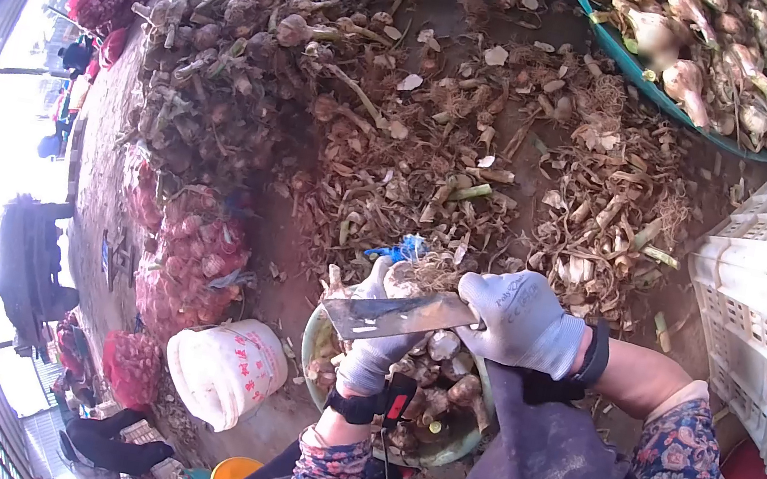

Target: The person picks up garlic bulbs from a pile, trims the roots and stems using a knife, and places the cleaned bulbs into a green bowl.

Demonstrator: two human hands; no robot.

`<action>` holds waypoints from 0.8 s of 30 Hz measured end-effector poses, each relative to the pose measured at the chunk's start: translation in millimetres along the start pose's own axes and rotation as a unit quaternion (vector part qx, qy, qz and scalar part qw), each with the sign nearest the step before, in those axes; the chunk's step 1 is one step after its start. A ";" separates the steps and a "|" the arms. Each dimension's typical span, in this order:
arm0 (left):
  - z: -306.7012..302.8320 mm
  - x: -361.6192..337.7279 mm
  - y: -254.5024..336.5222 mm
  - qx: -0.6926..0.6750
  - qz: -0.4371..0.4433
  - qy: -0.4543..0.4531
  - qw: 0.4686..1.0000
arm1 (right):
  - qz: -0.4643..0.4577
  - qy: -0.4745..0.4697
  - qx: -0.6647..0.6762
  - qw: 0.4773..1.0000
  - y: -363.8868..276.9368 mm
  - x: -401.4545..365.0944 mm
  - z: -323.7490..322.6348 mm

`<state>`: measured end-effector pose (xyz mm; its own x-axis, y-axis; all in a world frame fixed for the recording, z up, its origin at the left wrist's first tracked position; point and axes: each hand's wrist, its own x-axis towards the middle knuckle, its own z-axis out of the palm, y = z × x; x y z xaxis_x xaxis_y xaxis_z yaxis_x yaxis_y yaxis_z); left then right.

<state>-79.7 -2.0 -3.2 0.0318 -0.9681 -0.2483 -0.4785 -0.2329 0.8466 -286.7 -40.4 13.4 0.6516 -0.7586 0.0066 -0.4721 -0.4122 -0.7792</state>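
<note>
My right hand (pixel 518 315), in a light grey work glove, is closed round the handle of a knife (pixel 396 316). Its broad, stained blade points left, across the front of my left hand (pixel 368 364). That hand, gloved too, is closed on a garlic bulb (pixel 405 279) with its shaggy roots upward; the blade hides part of the fingers. Just below both hands stands a green basin (pixel 462 452) with several garlic bulbs (pixel 441 379) in it. A bit of bright blue material (pixel 402 247) shows beside the held bulb.
Trimmed stalks and roots (pixel 457 166) cover the ground ahead, with untrimmed garlic (pixel 229 72) heaped left. A large green basket (pixel 626 62) of garlic stands far right, near a white crate (pixel 758 241). Left are red net sacks (pixel 193 258) and a white bucket (pixel 225 370).
</note>
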 end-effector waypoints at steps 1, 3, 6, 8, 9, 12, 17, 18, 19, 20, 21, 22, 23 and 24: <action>-1.3 1.0 5.0 0.007 0.010 0.003 1.000 | -0.008 0.002 -0.005 1.000 0.7 0.9 1.9; -0.3 1.0 14.1 0.018 0.030 0.004 0.999 | -0.017 0.004 -0.015 1.000 3.1 -1.3 5.5; -1.8 0.1 5.1 -0.057 0.003 -0.026 0.998 | -0.005 -0.002 -0.015 1.000 5.3 -2.3 8.4; -1.6 -4.3 -3.2 -0.075 0.008 -0.038 0.996 | -0.011 0.020 -0.015 1.000 9.8 -0.1 12.5; -0.8 -8.0 -11.1 -0.078 0.040 -0.042 0.995 | -0.013 0.031 -0.015 0.999 12.4 0.9 15.3; -2.4 -15.1 0.8 -0.089 -0.010 -0.056 0.994 | -0.011 0.041 -0.008 0.999 21.1 -0.3 28.2; 2.1 -25.1 17.8 -0.229 -0.019 -0.064 0.971 | 0.057 0.083 -0.091 0.991 58.8 7.4 57.0; 2.9 -28.3 35.1 -0.292 -0.034 -0.069 0.953 | 0.164 0.130 -0.100 0.973 92.2 7.0 58.7; -3.8 -30.2 37.6 -0.228 0.006 -0.050 0.972 | 0.263 0.172 -0.101 0.944 120.0 3.4 58.9; -10.7 -35.3 39.7 -0.162 0.042 -0.026 0.986 | 0.214 0.237 -0.074 0.945 116.4 2.3 37.4; -19.0 -42.0 44.1 -0.175 -0.024 -0.010 0.984 | 0.185 0.298 -0.037 0.936 101.8 -6.3 22.3; -25.8 -39.7 53.9 -0.189 -0.085 -0.024 0.978 | 0.199 0.280 -0.017 0.939 95.3 -14.0 24.6; -31.7 -26.2 59.4 -0.205 -0.125 -0.033 0.970 | 0.197 0.273 -0.008 0.942 97.5 -6.8 16.5; -42.3 -21.8 36.5 -0.108 -0.052 -0.060 0.991 | 0.188 0.270 -0.017 0.944 93.1 -3.6 19.1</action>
<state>-60.8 6.7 53.0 -0.0402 -0.9227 -0.3834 -0.2797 -0.3579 0.8909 -321.7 -66.4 -71.1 0.0417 -0.9973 0.0598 -0.6348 -0.0727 -0.7692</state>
